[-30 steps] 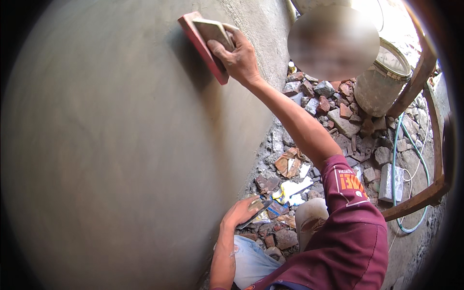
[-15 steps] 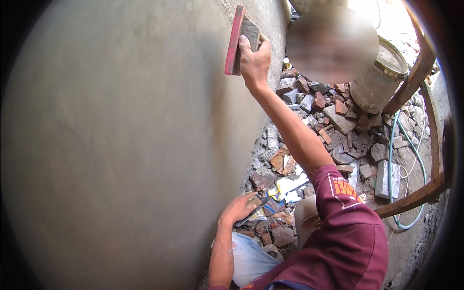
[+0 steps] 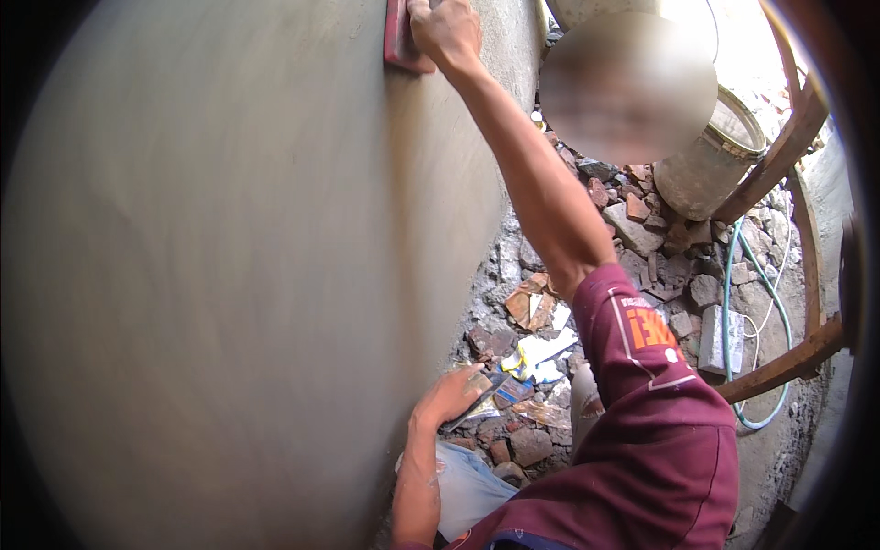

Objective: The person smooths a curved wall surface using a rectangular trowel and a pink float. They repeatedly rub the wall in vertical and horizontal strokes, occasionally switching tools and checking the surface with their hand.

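Observation:
My right hand [image 3: 447,37] is stretched up at the top of the view, its fingers closed round a red-edged plastering float [image 3: 401,48]. The float lies against the grey plastered wall [image 3: 229,275]; its upper end is cut off by the frame. Low down, close to the foot of that wall, my left hand [image 3: 447,396] grips a flat, dark-bladed trowel [image 3: 475,403] above my pale blue trouser leg [image 3: 472,486]. Part of the trowel is covered by my fingers.
Broken bricks and stones [image 3: 632,229] cover the ground to the right of the wall, with torn wrappers [image 3: 536,356] among them. A cement-stained bucket [image 3: 701,174], a green hose [image 3: 729,321], a pale block [image 3: 721,339] and wooden poles [image 3: 788,362] stand or lie farther right.
My right hand has moved up and to the left with the float, which now lies flatter on the wall. My left hand with the trowel has hardly moved.

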`<state>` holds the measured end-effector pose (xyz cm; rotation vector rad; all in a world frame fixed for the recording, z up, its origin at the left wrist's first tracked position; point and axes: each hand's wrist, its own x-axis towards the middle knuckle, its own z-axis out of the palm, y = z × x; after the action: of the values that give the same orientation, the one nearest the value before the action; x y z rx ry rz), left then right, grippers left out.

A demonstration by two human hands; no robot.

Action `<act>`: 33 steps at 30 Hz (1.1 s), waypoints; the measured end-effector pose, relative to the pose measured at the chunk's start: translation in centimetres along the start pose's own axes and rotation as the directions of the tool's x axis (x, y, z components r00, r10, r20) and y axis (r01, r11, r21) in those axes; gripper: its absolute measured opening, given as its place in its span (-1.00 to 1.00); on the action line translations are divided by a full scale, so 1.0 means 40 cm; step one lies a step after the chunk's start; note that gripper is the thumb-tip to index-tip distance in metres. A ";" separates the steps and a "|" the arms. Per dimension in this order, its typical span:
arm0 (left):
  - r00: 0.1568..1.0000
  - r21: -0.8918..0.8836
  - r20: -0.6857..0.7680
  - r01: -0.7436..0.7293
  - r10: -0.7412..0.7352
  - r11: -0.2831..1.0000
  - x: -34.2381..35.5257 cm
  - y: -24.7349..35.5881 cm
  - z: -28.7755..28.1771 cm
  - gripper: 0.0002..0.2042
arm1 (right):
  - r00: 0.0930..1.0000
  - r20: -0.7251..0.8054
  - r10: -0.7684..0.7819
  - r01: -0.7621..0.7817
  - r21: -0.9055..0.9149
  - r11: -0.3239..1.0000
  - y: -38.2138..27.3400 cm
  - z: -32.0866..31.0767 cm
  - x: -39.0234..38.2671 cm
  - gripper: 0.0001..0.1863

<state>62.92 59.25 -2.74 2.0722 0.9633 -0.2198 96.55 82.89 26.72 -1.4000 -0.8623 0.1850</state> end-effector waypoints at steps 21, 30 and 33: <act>1.000 -0.040 0.016 -0.026 0.027 0.999 0.022 -0.019 -0.012 -0.47 | 0.972 -0.150 -0.182 0.177 -0.047 0.983 0.029 0.012 -0.023 -0.42; 0.999 -0.053 0.030 0.047 -0.046 0.997 0.045 -0.021 -0.038 -0.46 | 0.713 -0.259 -0.652 0.690 0.091 0.718 0.038 0.087 -0.422 -0.30; 0.998 -0.013 0.048 0.036 -0.035 0.999 0.042 -0.003 -0.048 -0.47 | 0.790 -0.272 -0.549 0.588 0.085 0.804 -0.043 0.073 -0.260 -0.45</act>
<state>63.66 61.67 -2.33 2.0291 0.9705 -0.2795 86.89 78.68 23.71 -0.9251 -1.0079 -0.3663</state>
